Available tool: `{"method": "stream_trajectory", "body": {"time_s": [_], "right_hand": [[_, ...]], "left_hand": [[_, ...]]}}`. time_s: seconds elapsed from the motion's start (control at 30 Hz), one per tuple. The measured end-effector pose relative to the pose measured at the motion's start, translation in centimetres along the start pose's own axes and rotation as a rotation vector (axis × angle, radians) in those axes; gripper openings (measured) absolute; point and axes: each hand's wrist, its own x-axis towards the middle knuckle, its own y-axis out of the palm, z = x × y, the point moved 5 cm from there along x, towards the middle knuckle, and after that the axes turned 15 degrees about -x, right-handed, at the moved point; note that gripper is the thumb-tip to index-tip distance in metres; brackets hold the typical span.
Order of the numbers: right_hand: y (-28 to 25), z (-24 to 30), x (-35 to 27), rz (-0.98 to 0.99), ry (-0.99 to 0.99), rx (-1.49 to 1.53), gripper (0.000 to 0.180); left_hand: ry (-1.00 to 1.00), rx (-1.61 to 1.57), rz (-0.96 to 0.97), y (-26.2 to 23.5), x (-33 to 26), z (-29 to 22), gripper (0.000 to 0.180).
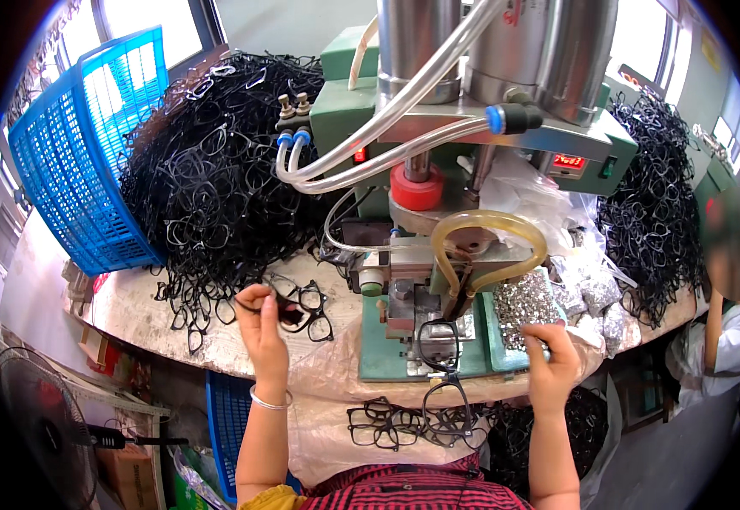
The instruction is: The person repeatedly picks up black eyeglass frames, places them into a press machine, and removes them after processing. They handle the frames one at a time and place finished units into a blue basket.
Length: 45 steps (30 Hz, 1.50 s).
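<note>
Lap: loose black plastic eyeglass frames [404, 422], thin, glossy. Left hand [261, 327] pinches one black frame front [295, 308] off table edge, fingers closed on it. Right hand [550, 361] raised beside tray of small silvery metal bits [525, 304], fingertips curled; cannot tell whether anything held. Green press machine [438, 280] between hands, frame on its jig. Behind: tangled black frame heap [217, 170], blue mesh basket [81, 144].

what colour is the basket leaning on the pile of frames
Blue; the basket shows best in the head view, at upper left.
</note>
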Motion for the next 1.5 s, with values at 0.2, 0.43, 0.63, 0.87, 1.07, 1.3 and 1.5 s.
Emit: {"method": "stream_trajectory", "body": {"time_s": [0.2, 0.43, 0.63, 0.87, 1.07, 1.3, 1.5], "right_hand": [[6.2, 4.7, 3.3, 0.068, -0.074, 0.216, 0.022], [7.5, 5.0, 2.6, 0.221, 0.187, 0.556, 0.047], [7.8, 6.8, 2.6, 0.288, 0.206, 0.691, 0.061], [3.8, 7.1, 2.0, 0.377, 0.023, 0.467, 0.045], [3.2, -4.0, 2.7, 0.007, -0.137, -0.585, 0.021], [3.5, -5.1, 2.5, -0.105, -0.146, -0.529, 0.008], [2.3, -4.9, 2.1, -0.099, -0.071, -0.314, 0.007]], "left_hand": [[-0.195, -0.006, 0.072, -0.6, -2.1, 4.8, 0.013], [-0.106, -0.074, -0.002, 0.2, -3.7, 2.4, 0.008], [0.317, -0.062, 0.516, 13.2, -2.1, -8.4, 0.010], [0.310, 0.041, 0.811, 13.4, -5.0, -7.7, 0.013], [0.506, 0.257, 1.118, 14.3, -8.2, -4.9, 0.026], [0.470, 0.220, 1.126, 13.9, -8.2, -4.5, 0.027], [0.539, 0.463, 0.536, 8.0, -9.6, -1.4, 0.035]]}}
